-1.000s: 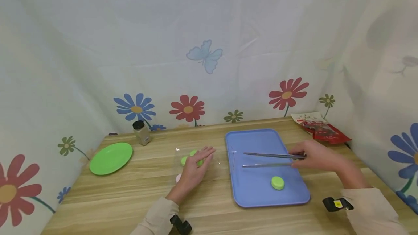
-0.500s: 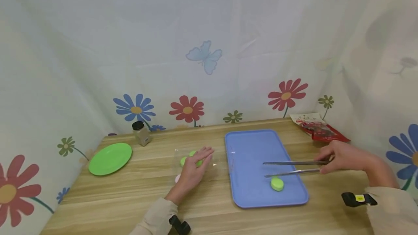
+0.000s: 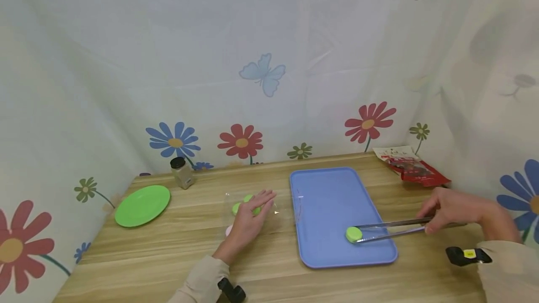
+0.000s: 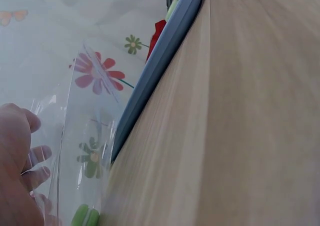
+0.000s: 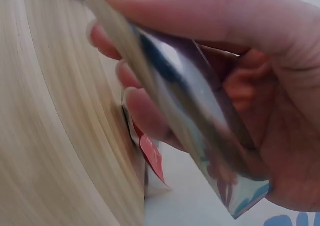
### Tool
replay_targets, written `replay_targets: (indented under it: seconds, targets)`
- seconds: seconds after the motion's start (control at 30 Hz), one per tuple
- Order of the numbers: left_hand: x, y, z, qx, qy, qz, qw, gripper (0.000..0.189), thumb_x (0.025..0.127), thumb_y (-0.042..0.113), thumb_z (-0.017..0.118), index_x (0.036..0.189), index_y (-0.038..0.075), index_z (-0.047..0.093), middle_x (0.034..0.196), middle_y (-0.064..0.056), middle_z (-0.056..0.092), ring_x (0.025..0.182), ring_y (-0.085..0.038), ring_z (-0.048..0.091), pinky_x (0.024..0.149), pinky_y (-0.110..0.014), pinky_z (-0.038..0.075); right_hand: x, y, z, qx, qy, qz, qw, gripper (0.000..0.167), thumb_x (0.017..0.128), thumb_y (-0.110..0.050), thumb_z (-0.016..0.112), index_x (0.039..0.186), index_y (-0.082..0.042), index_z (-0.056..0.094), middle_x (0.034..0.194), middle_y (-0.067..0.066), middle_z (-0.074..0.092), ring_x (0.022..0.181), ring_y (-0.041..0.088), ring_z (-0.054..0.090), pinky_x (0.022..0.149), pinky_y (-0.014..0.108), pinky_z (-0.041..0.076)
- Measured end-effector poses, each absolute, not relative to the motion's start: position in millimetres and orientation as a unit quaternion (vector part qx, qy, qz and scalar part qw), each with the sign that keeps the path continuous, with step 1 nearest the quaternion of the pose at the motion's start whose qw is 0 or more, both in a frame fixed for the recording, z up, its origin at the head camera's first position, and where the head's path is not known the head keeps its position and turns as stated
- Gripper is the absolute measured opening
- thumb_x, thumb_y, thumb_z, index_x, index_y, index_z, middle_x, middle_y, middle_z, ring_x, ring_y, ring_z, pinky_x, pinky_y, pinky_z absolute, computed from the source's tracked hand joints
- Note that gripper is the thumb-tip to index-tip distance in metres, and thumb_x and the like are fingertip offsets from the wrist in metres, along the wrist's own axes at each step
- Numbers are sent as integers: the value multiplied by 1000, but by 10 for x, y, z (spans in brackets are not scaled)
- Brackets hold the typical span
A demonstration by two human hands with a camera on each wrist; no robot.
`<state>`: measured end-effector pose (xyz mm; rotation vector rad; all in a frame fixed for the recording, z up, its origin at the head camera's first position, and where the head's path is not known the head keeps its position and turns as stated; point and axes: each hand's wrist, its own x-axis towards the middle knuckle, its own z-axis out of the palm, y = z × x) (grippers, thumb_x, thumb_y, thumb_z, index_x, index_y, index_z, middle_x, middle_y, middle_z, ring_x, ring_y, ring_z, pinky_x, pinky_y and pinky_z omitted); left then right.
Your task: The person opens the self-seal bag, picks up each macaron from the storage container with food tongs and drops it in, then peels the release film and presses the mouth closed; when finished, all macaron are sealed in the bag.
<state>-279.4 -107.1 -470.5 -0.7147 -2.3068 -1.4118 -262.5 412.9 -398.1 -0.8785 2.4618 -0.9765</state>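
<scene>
In the head view, my right hand (image 3: pixel 452 209) grips metal tongs (image 3: pixel 391 229) by their right end. Their tips are around a green macaron (image 3: pixel 354 234) on the blue tray (image 3: pixel 324 200). The right wrist view shows the shiny tongs (image 5: pixel 185 91) up close, thumb on one side and fingers on the other. My left hand (image 3: pixel 249 219) rests on a clear plastic container (image 3: pixel 227 205), fingers fairly straight. Green macarons (image 3: pixel 236 208) and a pink one (image 3: pixel 229 230) lie in it, partly hidden by this hand. Its clear wall (image 4: pixel 75 126) stands beside my fingertips in the left wrist view.
A green plate (image 3: pixel 143 205) lies at the left of the wooden table (image 3: pixel 168 256). Behind it stands a jar with a black lid (image 3: pixel 182 172). At the back right lies a red and white food pouch (image 3: pixel 410 165). A flower-printed curtain (image 3: pixel 269 27) hangs behind.
My right hand has drawn the tongs to the right and lowered their tips around the green macaron on the tray, which shifted slightly left. My left hand has stayed in place.
</scene>
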Motion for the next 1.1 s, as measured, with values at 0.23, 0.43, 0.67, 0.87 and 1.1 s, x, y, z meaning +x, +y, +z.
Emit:
replay_targets:
  seconds: [0.23, 0.43, 0.67, 0.87, 1.1]
  targets:
    - [-2791, -1071, -4710, -251, -809, -503, 174, 29, 102, 23, 61, 127, 11, 70, 135, -12, 61, 137, -26, 46, 116, -57, 26, -2616, 3967, -3912, -302, 875, -341, 166, 24, 81, -13, 83, 102, -3, 80, 91, 5, 74, 75, 7, 59, 59, 26, 51]
    - [-2776, -1083, -4696, -247, -817, -492, 174, 29, 102, 23, 60, 127, 11, 70, 136, -11, 61, 137, -26, 47, 116, -56, 27, -2598, 3750, -3809, -317, 893, -306, 92, 25, 83, -20, 83, 104, -9, 80, 84, -8, 69, 69, 7, 56, 56, 24, 49]
    - [-2840, -1160, -4611, -241, -833, -481, 133, 31, 103, 30, 58, 129, 17, 69, 140, -1, 59, 137, -26, 47, 118, -47, 27, -2620, 3251, -3715, -337, 899, -280, 23, 27, 85, -28, 82, 104, -8, 79, 86, -13, 69, 67, 5, 57, 55, 23, 50]
    - [-2897, -1245, -4543, -258, -839, -471, 90, 31, 102, 30, 61, 128, 16, 70, 138, 0, 61, 137, -26, 47, 113, -44, 36, -2701, 2704, -3700, -353, 898, -261, 12, 25, 85, -22, 82, 104, -6, 78, 85, -10, 66, 69, 6, 54, 58, 23, 49]
    - [-2889, -1252, -4530, -253, -832, -492, 40, 31, 103, 29, 59, 129, 16, 70, 141, -4, 59, 138, -21, 45, 114, -43, 35, -2836, 2132, -3753, -392, 898, -200, 23, 17, 85, -16, 80, 100, -8, 79, 76, -13, 59, 67, 6, 50, 57, 23, 46]
